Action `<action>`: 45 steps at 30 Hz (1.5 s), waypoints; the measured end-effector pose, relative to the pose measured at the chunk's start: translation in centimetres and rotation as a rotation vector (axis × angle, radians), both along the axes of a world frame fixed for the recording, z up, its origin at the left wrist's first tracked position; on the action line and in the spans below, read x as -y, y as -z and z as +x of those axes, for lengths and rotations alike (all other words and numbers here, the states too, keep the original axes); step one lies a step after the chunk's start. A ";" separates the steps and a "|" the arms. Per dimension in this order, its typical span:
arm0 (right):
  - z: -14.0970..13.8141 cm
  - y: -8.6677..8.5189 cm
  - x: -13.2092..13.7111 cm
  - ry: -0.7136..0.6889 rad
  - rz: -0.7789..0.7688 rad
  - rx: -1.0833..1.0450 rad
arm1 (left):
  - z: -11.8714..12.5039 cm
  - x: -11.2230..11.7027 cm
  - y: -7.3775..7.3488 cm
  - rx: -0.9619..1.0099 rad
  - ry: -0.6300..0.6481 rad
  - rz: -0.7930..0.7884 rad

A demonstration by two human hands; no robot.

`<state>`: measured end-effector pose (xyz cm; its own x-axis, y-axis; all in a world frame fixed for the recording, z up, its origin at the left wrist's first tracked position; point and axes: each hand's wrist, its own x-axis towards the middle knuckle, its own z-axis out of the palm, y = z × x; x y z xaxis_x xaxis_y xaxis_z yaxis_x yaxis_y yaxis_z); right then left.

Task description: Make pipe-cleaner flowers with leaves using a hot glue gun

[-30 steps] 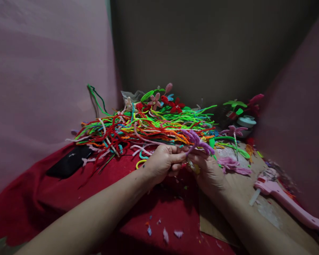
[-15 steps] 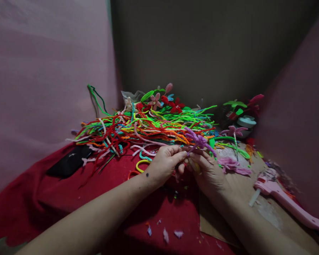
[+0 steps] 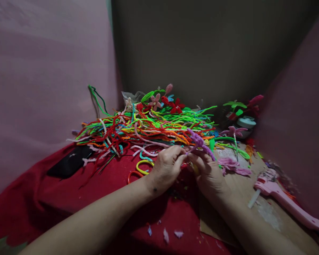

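Where hands (image 3: 167, 169) (image 3: 210, 173) meet, they pinch a purple flower (image 3: 198, 140).

One head-worn view, facing forward and down over the surface (image 3: 55, 198), set close behind the left hand (image 3: 166, 168) and right hand (image 3: 210, 173), both just below centre, forearms (image 3: 95, 216) entering from the bottom edge, dark wall (image 3: 196, 46) straight ahead, pink walls (image 3: 50, 71) at either side

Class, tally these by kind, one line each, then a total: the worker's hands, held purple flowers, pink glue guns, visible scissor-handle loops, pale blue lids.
Hands: 2 (left hand, right hand)
Held purple flower: 1
Pink glue gun: 1
Scissor-handle loops: 2 (yellow loop, orange loop)
Pale blue lid: 1
Total: 7
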<state>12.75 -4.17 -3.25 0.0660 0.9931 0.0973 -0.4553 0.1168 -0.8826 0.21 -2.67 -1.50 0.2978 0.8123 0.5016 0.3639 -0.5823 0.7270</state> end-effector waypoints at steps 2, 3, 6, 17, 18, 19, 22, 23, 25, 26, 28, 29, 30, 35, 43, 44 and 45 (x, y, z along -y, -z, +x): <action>-0.2 -0.3 0.2 0.010 0.010 0.017 | 0.0 0.0 -0.1 0.041 0.001 -0.059; -0.2 -0.4 0.2 0.013 0.014 0.028 | 0.0 0.0 -0.2 0.065 0.006 -0.093; -0.3 -0.6 0.4 0.006 0.041 0.035 | 0.0 0.0 -0.2 0.142 0.052 -0.211; 0.2 0.4 -0.3 -0.042 -0.009 -0.035 | 0.2 0.3 -0.9 0.469 0.243 -0.704; 0.2 0.3 -0.4 -0.047 -0.012 -0.047 | 0.1 0.2 -0.9 0.500 0.277 -0.748; 0.2 0.3 -0.4 -0.055 -0.013 -0.059 | 0.1 0.1 -0.8 0.528 0.313 -0.786; 0.1 0.0 -0.3 -0.093 -0.011 -0.102 | -0.2 -0.4 -0.5 0.569 0.430 -0.885; 0.1 -0.1 -0.3 -0.098 -0.008 -0.121 | -0.3 -0.6 -0.5 0.571 0.463 -0.913; 0.1 -0.2 -0.2 -0.087 -0.011 -0.152 | -0.4 -0.8 -0.5 0.572 0.504 -0.962; 0.1 -0.1 -0.2 -0.076 -0.018 -0.162 | -0.5 -0.9 -0.5 0.568 0.513 -0.977; 0.2 -0.1 -0.2 -0.064 -0.035 -0.173 | -0.5 -0.9 -0.7 0.536 0.512 -0.963; 0.2 0.0 -0.2 -0.065 -0.039 -0.175 | -0.4 -0.8 -0.7 0.498 0.498 -0.932; 0.2 0.1 -0.2 -0.068 -0.037 -0.180 | -0.4 -0.7 -0.7 0.441 0.469 -0.886; 0.1 0.2 -0.2 -0.053 -0.037 -0.207 | 0.1 -0.2 -0.2 0.101 0.181 -0.453; -0.4 0.0 0.2 0.007 -0.009 -0.178 | 0.0 -0.6 1.4 -0.188 -0.031 0.322; -0.5 -0.1 0.2 0.015 -0.005 -0.167 | -0.1 -0.6 1.5 -0.191 -0.018 0.352; -0.5 -0.1 0.2 0.019 -0.003 -0.160 | -0.1 -0.5 1.5 -0.186 -0.009 0.371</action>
